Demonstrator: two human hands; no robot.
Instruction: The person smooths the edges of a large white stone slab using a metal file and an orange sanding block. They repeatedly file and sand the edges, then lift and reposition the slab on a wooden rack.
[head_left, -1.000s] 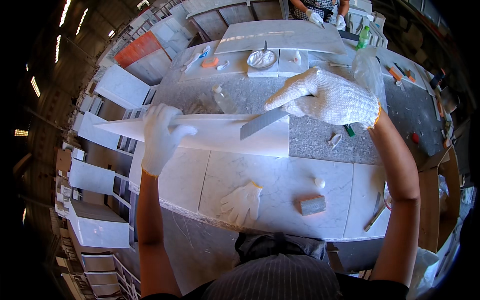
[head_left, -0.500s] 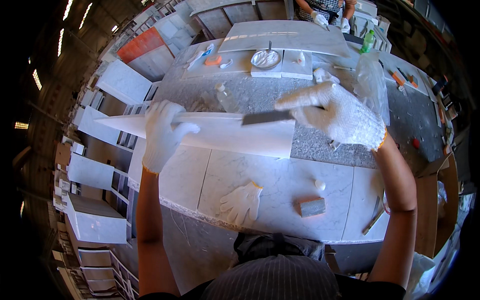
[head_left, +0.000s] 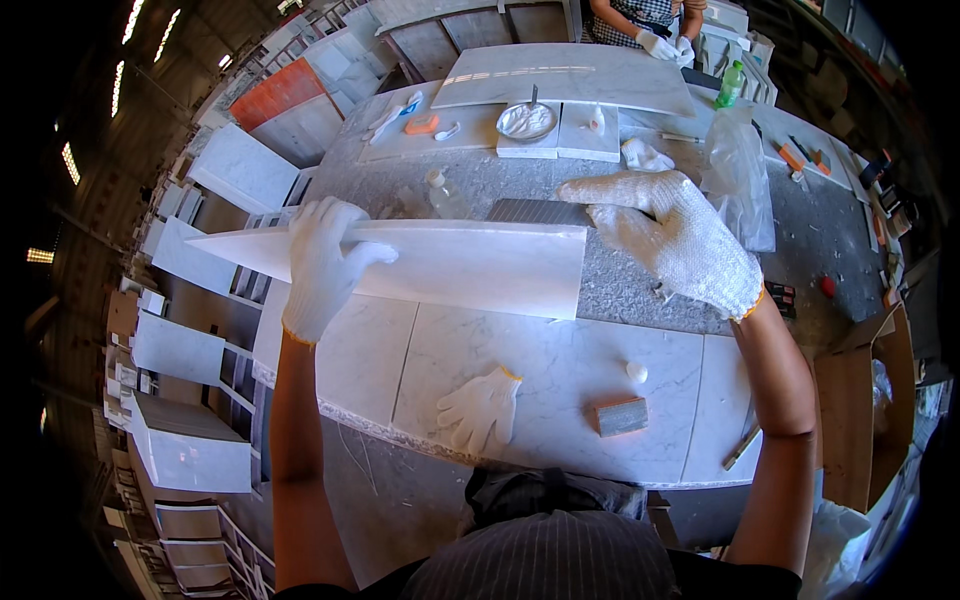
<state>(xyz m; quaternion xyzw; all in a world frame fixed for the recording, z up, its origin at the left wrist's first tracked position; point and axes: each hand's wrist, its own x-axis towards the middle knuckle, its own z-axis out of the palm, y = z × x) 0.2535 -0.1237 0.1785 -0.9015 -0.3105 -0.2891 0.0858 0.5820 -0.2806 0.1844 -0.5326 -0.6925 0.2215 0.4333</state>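
The gloved left hand grips the top edge of a long white marble strip, fingers clenched, holding it upright on the marble table. The gloved right hand grasps a flat metal scraper at the strip's right end.

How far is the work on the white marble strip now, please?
Looks done: the marble strip stands on edge on the marble slabs, steadied by the left hand. In hand: the right hand presses a flat scraper blade against the strip's top edge near its right end. Left: I cannot tell how much of the edge is treated; a spare glove and small block lie unused.
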